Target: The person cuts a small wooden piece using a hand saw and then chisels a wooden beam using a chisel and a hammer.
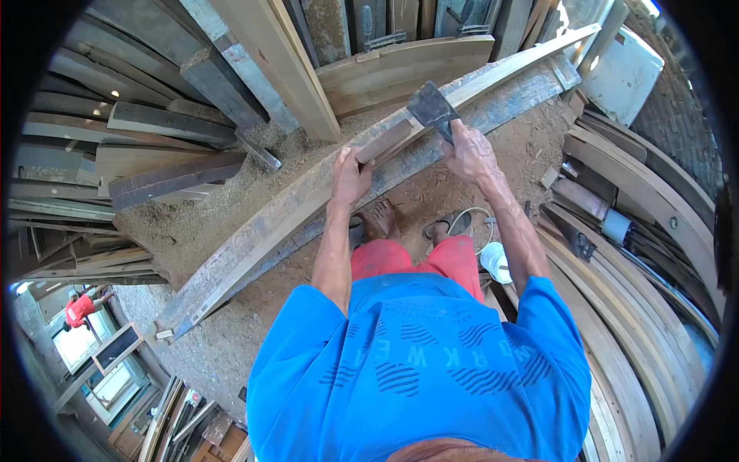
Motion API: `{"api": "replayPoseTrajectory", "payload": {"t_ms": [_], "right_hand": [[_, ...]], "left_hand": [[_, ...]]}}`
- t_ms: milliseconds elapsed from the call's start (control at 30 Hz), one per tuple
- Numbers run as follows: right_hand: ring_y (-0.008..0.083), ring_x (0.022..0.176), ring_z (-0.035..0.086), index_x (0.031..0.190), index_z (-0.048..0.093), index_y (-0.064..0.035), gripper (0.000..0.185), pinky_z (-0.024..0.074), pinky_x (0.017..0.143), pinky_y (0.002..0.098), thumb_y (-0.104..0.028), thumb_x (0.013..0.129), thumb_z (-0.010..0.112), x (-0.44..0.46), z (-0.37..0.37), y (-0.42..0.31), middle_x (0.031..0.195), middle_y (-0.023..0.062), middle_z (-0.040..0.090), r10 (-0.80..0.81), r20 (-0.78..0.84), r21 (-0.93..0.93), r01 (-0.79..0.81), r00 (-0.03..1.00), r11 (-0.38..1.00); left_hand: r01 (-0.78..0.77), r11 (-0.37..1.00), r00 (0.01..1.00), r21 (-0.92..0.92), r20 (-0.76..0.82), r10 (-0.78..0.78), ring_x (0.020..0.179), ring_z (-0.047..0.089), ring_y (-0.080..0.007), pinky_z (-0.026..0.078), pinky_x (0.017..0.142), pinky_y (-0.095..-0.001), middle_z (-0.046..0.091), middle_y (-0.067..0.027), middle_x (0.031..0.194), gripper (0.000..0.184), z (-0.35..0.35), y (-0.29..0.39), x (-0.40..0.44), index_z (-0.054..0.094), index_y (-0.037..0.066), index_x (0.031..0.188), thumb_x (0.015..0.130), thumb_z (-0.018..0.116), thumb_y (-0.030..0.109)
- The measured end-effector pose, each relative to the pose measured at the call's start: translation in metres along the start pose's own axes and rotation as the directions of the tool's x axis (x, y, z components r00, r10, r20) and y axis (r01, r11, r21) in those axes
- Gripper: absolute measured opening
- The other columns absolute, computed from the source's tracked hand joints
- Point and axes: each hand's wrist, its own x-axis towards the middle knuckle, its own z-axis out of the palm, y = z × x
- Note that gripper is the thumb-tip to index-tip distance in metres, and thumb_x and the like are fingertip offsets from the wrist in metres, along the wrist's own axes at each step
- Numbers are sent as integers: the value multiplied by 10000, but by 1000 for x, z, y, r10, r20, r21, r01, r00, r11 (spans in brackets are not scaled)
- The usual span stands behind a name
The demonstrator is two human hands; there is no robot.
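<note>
Hatchet (432, 105) over beam (296, 209) — planks (647, 181) around

The floor (262, 350) is brown dirt, with a big pile of sawdust (173, 231) out past the left hand (352, 179). Lots of wood boards (131, 158) lean and lie in stacks to the left of that hand, and long curved planks (616, 331) fan out to the right of the right hand (471, 156). Far off behind the left hand, bright light shows at a window (75, 343), near a person in red (80, 309).
</note>
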Motion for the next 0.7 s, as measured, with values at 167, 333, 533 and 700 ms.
{"api": "replayPoseTrajectory", "payload": {"t_ms": [167, 333, 533, 700], "right_hand": [[476, 882, 674, 1104, 543, 22, 283, 520, 796, 567, -170, 912, 623, -6, 6, -7, 883, 289, 685, -73, -63, -36, 71, 995, 997], [474, 862, 682, 1061, 566, 26, 269, 525, 783, 566, -189, 912, 627, 2, -22, -17, 858, 292, 687, -45, 50, -83, 49, 998, 995], [473, 855, 687, 1052, 561, 35, 266, 527, 784, 568, -168, 894, 624, -4, -16, -29, 843, 291, 689, -62, -51, -43, 60, 997, 997], [480, 851, 678, 1025, 552, 27, 247, 517, 781, 577, -132, 855, 632, 7, -19, -14, 837, 297, 683, -52, 64, -127, 60, 997, 990]], "left_hand": [[-1, 1000, 1000, -16, -1, 1, 939, 623, -430, 504, 826, -490, 627, -219, 966, 271, -1, 4, 1, 660, 47, 1087, 826, 736, 49], [-5, 1000, 999, -24, 31, 5, 940, 621, -429, 504, 831, -480, 629, -216, 972, 273, 2, -6, 4, 656, 34, 1083, 822, 734, 43], [15, 1000, 999, -14, 31, -15, 966, 616, -418, 502, 844, -477, 626, -211, 982, 284, 2, -7, 1, 663, 35, 1093, 819, 736, 42], [21, 999, 998, -34, 67, -18, 985, 613, -415, 499, 860, -483, 628, -205, 990, 305, 2, -9, 1, 659, 39, 1115, 822, 743, 61]]}}
